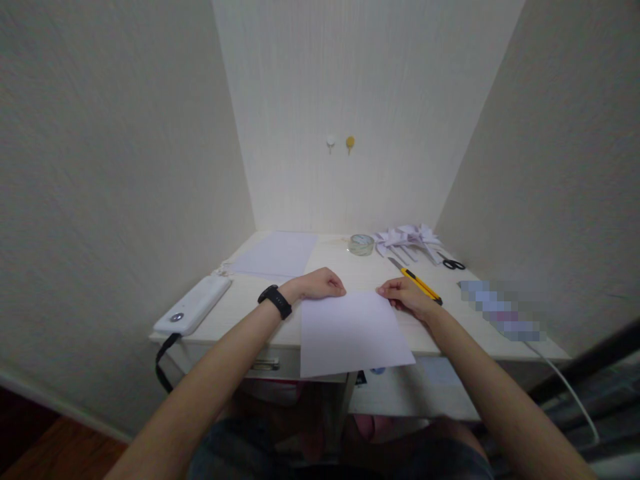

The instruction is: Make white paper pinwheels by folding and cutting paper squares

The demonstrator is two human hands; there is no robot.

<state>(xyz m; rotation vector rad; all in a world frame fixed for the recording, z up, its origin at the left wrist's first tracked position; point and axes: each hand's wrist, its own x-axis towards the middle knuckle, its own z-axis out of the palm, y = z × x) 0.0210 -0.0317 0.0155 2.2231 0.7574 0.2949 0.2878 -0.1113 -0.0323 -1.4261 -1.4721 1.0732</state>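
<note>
A white sheet of paper (353,332) lies on the pale desk (240,310), its near edge hanging over the desk's front. My left hand (320,285), with a black band on its wrist, pinches the sheet's far left corner. My right hand (404,295) pinches the far right corner. Both hands rest low on the desk top.
A yellow utility knife (419,283) lies just behind my right hand. Farther back are a tape roll (361,244), folded paper shapes (407,239), black scissors (453,265) and a paper stack (275,254). A white power bank (194,305) with a black cable sits at the left edge.
</note>
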